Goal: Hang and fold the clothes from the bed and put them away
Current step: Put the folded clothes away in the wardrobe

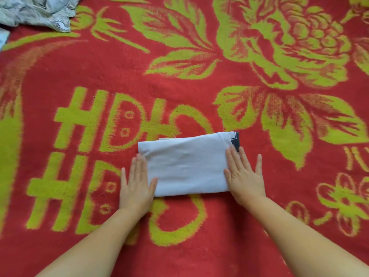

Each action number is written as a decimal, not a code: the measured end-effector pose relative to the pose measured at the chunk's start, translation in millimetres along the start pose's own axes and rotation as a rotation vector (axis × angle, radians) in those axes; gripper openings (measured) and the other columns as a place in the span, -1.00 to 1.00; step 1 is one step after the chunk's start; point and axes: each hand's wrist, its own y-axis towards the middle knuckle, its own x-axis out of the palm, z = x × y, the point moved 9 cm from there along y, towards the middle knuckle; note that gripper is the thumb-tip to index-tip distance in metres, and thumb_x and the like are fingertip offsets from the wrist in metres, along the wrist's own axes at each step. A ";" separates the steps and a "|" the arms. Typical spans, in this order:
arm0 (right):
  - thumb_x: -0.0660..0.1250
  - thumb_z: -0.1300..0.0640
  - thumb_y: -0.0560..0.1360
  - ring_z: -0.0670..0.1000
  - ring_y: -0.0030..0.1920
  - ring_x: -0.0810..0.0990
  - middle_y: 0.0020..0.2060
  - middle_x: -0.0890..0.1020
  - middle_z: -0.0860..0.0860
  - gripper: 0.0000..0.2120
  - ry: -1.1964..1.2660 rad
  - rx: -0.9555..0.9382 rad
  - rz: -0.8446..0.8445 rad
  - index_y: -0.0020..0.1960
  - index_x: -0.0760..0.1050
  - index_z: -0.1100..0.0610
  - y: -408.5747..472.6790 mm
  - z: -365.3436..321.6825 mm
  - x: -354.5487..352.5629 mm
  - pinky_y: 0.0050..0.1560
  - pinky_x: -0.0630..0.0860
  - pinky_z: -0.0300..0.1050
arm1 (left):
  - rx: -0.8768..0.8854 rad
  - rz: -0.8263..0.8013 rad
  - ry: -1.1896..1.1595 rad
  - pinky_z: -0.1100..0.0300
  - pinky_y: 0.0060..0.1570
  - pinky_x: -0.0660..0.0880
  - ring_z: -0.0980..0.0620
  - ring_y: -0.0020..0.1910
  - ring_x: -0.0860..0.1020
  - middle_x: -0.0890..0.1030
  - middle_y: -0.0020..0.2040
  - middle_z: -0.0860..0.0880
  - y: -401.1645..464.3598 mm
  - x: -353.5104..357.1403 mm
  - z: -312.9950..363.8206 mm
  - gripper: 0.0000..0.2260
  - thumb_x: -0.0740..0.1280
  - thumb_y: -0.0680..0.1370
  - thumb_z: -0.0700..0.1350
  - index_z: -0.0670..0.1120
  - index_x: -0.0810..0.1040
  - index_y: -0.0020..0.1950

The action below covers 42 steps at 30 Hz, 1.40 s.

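Forearms: two bare forearms (103, 242) reach in from the bottom edge, nearest the camera, and run up towards the middle of the view.
Left hand: left hand (135, 184) lies palm down with straight, slightly spread fingers, flat across the left end of the folded garment; its fingertips and thumb rest on the cloth while the heel of the hand sits on the blanket. It curls round nothing.
Right hand: right hand (244, 175) lies the same way on the right end, palm down, fingers straight and spread, the thumb on the white cloth and the outer fingers reaching past the edge onto the blanket. It too presses flat and grips nothing.
Folded garment: white garment (187, 166) folded into a neat, wide rectangle, lying flat on the blanket between the two hands, just below the middle of the view. A dark patch with a thin white line (235, 140) shows at its far right corner (what it is, whether print or trim, cannot be told).
Blanket: red blanket (199, 92) with large yellow-green flowers, leaves and block letters covers the whole surface.
Other cloth: crumpled pale grey patterned fabric (36, 11) is bunched in the far left corner, well apart from the folded garment.
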 end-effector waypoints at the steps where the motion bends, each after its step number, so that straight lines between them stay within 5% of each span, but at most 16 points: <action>1: -0.25 -0.05 0.61 -0.02 0.48 -0.34 0.53 -0.21 -0.05 -0.48 0.009 0.013 0.029 0.50 -0.33 0.05 -3.4 0.8 -6.4 0.40 -0.34 0.35 | -0.028 0.001 -0.006 -0.13 0.49 -0.15 0.00 0.50 -0.22 -0.12 0.55 -0.11 -1.2 -5.2 -7.0 -0.25 -0.47 0.49 0.27 -0.18 -0.17 0.52; 4: 0.20 0.01 0.43 0.16 0.48 0.22 0.48 0.29 0.10 -0.36 -0.017 -0.254 0.132 0.49 0.26 0.16 -26.6 -37.9 -25.3 0.27 0.13 0.56 | 0.251 0.139 0.051 -0.27 0.41 0.08 -0.04 0.55 -0.02 0.23 0.49 -0.23 -16.9 -30.0 24.9 -0.34 -0.05 0.56 0.16 -0.27 0.13 0.51; 6: 0.46 0.05 0.17 0.23 0.40 0.37 0.41 0.40 0.13 -0.20 -0.058 -0.365 0.087 0.41 0.42 0.12 -40.8 -57.6 -15.0 0.15 0.21 0.62 | 0.476 0.169 0.078 -0.29 0.34 0.13 -0.08 0.52 0.11 0.30 0.46 -0.22 -31.7 -28.3 60.1 -0.28 0.23 0.40 0.08 -0.23 0.18 0.48; 8: 0.53 0.16 0.09 0.27 0.35 0.42 0.38 0.44 0.13 -0.17 -0.060 -0.320 0.054 0.37 0.47 0.06 -40.5 -64.2 -8.0 0.06 0.23 0.64 | 0.481 0.105 0.137 -0.34 0.30 0.23 -0.15 0.43 0.33 0.37 0.42 -0.23 -35.3 -14.6 79.8 -0.27 0.38 0.28 -0.06 -0.22 0.36 0.43; 12: 0.25 0.18 0.38 0.29 0.37 0.39 0.40 0.43 0.10 -0.43 -0.069 -0.222 0.095 0.40 0.42 0.00 -14.4 -66.8 -16.1 0.05 0.25 0.65 | 0.378 0.087 0.235 -0.39 0.13 0.38 -0.23 0.32 0.46 0.46 0.35 -0.23 -10.3 -12.6 93.2 -0.49 0.06 0.42 -0.22 -0.17 0.50 0.34; 15: 0.21 0.18 0.54 0.23 0.52 0.09 0.54 0.14 0.02 -0.38 -0.041 -0.193 0.003 0.54 0.11 -0.11 1.5 -65.1 -10.6 0.20 0.11 0.60 | 0.365 0.065 0.312 -0.34 0.07 0.43 -0.21 0.30 0.48 0.49 0.35 -0.17 6.6 -22.9 92.4 -0.45 0.00 0.42 -0.22 -0.09 0.50 0.35; 18: 0.08 0.18 0.63 0.16 0.55 -0.09 0.56 -0.01 -0.05 -0.43 -0.002 -0.195 -0.080 0.54 -0.04 -0.15 9.3 -61.3 -17.2 0.29 0.13 0.49 | 0.334 -0.072 0.323 -0.31 0.29 0.26 -0.22 0.50 0.16 0.13 0.55 -0.17 13.8 -34.4 84.4 -0.36 -0.18 0.45 -0.28 -0.10 0.15 0.55; 21: 0.09 0.25 0.59 0.20 0.53 -0.01 0.51 0.12 -0.03 -0.41 0.000 -0.219 -0.100 0.53 0.02 -0.12 4.2 -58.8 -65.8 0.25 0.31 0.34 | 0.341 -0.239 0.265 -0.25 0.41 0.05 -0.18 0.55 -0.11 -0.13 0.58 -0.08 5.6 -58.9 79.8 -0.37 -0.02 0.56 -0.38 -0.08 -0.18 0.57; 36: 0.14 0.28 0.56 0.20 0.37 0.30 0.35 0.36 0.04 -0.45 -0.055 -0.138 0.164 0.49 0.14 -0.04 -129.5 -13.1 -352.8 0.16 0.45 0.13 | 0.526 0.100 0.349 -0.23 0.33 0.24 -0.12 0.46 0.22 0.18 0.52 -0.06 -78.6 -371.7 131.0 -0.32 0.22 0.53 -0.30 -0.10 -0.04 0.57; 42: 0.27 0.28 0.52 0.14 0.28 0.40 0.27 0.41 0.05 -0.40 -0.058 -0.237 0.170 0.47 0.19 -0.05 -170.9 -21.3 -396.8 0.10 0.52 0.07 | 0.425 0.135 0.364 -0.25 0.32 0.26 -0.14 0.41 0.29 0.25 0.48 -0.08 -131.1 -414.1 124.2 -0.36 0.20 0.54 -0.33 -0.11 -0.01 0.56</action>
